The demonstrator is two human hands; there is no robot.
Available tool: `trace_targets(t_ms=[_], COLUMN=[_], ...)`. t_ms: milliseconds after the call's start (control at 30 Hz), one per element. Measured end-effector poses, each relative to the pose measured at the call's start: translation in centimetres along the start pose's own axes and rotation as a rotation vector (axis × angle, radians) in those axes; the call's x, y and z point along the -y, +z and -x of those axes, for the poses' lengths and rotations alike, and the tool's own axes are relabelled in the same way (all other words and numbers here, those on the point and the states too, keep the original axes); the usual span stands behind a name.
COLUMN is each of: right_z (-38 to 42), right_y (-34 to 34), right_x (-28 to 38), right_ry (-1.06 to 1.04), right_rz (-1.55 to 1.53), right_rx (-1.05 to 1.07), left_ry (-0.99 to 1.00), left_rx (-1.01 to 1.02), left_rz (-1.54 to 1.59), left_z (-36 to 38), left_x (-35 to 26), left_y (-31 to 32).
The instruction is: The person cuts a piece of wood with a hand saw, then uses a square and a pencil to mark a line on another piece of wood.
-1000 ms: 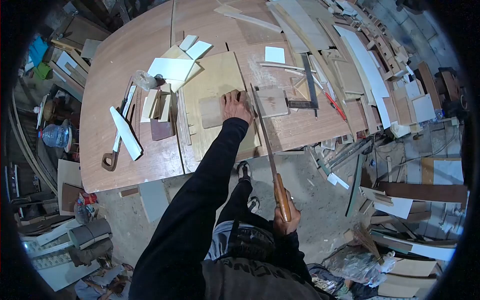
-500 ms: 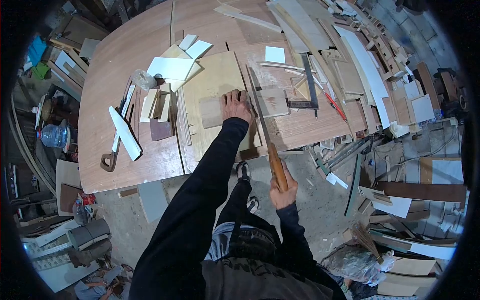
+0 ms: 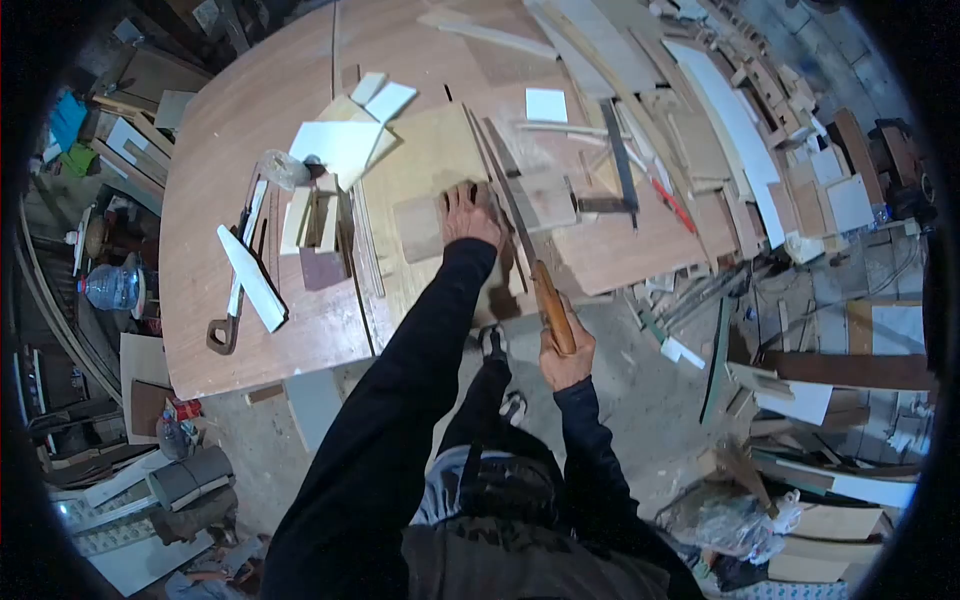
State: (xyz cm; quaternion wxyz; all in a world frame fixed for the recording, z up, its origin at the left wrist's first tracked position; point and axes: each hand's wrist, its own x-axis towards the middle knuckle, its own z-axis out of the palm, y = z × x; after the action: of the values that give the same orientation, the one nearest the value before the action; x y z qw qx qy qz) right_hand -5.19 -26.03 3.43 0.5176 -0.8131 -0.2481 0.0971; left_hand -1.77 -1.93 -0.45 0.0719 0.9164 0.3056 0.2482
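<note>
While a small board point(image 3: 430, 225) is pressed flat on the worktop point(image 3: 230, 150) by the left hand point(image 3: 470, 215), a saw point(image 3: 525, 250) is gripped by the right hand point(image 3: 565, 355).

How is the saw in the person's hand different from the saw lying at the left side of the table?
The handsaw is gripped by the right hand, blade on the plywood board beside the left hand; the second saw lies flat, untouched. The handsaw has a straight orange-brown handle; the second saw has a dark looped handle. Both point their handles toward the table's near edge.
</note>
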Motion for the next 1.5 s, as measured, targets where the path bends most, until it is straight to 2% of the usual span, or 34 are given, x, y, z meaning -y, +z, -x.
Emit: trace_targets(t_ms=[100,167,200,267,367,433,467,500,567,700,800,933,1000,1233,1300,1500], right_z=[4.7,8.3,9.8,11.0,11.1,10.4,10.4,10.4,10.5,10.3,9.9,9.7,9.7,10.2,10.4,9.8], right_y=[-3.3,-5.3,-5.9,-6.8,-7.9,-8.1,-8.2,-8.3,-8.7,-8.5,-8.5,-8.7,-8.9,-8.8,-8.6,-8.6], right_x=[1.9,2.2,2.3,2.2,2.4,1.9,1.7,1.5,1.2,0.9,1.4,1.7,1.8,1.7,1.7,2.6], right_ry=[0.158,0.174,0.178,-0.01,0.031,-0.032,-0.038,-0.042,-0.009,0.041,-0.003,0.0,-0.028,0.01,0.152,0.048], right_rz=[0.0,-0.044,-0.051,-0.029,0.043,0.079,0.054,0.03,0.055,0.0,-0.068,-0.092,-0.064,-0.063,-0.183,-0.042], right_rx=[0.088,0.036,0.027,-0.147,-0.192,-0.213,-0.214,-0.215,-0.211,-0.204,-0.22,-0.259,-0.253,-0.2,-0.163,-0.138], left_ry=[-0.025,-0.012,-0.036,-0.055,-0.029,-0.05,-0.067,-0.062,-0.008,0.03,-0.018,0.016,0.232,0.278,0.279,0.342], left_rx=[0.054,0.022,0.072,0.108,0.113,0.104,0.199,0.199,0.521,0.531,0.508,0.444,0.261,0.231,0.249,0.204], left_rz=[0.005,0.009,-0.02,-0.047,-0.057,-0.029,-0.037,-0.035,-0.07,-0.015,-0.045,-0.023,-0.064,-0.072,-0.082,-0.088], left_z=[-0.3,-0.3,0.0,-0.7,-0.1,-0.6,-0.5,-0.7,-1.1,-2.8,-3.6,-4.2,-3.4,-2.6,-2.7,-4.4], left_x=[0.1,-0.2,-0.3,-0.4,0.6,0.5,0.8,0.9,1.6,1.9,0.8,0.1,-0.4,-0.2,-0.1,0.7], left_y=[0.0,-0.4,-0.8,-0.5,0.6,-0.3,-1.1,-2.1,-3.3,-4.1,-5.2,-5.9,-6.6,-6.3,-6.4,-5.8])
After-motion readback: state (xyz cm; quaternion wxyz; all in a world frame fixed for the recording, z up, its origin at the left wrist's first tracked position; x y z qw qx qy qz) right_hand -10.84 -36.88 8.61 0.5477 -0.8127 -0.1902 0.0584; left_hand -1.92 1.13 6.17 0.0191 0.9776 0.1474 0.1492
